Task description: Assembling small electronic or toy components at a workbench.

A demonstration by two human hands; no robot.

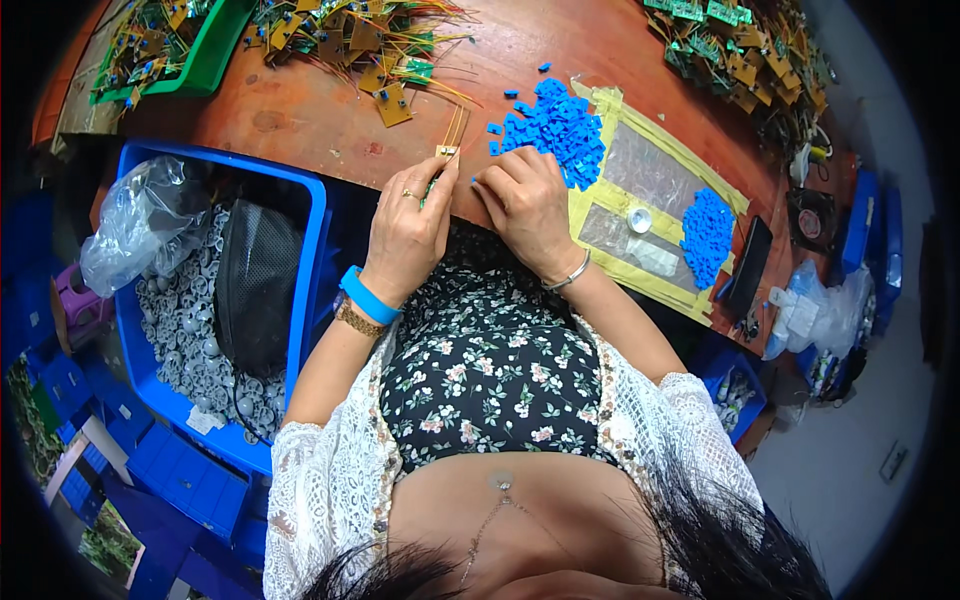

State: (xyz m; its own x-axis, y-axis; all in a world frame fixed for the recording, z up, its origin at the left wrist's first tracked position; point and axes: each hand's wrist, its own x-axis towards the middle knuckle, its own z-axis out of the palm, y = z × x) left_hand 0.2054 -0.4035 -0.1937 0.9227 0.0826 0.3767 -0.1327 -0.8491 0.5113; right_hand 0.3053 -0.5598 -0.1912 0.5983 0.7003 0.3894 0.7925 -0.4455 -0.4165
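My left hand [408, 222] is closed on a small circuit board [447, 151] at the table's front edge. Thin yellowish wires run from the board away from me, and a bit of green shows between the fingers. Just to the right, my right hand [527, 203] has its fingers curled together, close to the left fingertips but apart from them. A speck of blue shows by its fingertips; what they hold is mostly hidden. Right behind this hand lies a heap of small blue plastic pieces [556, 125], with several strays at its left side.
A taped sheet [650, 150] on the wooden table [300, 120] bears a small white round container [639, 220] and a second blue heap [708, 235]. Wired boards [365, 38] lie at the back. A green tray [205, 65] stands far left; a blue bin [318, 230] of grey parts stands left.
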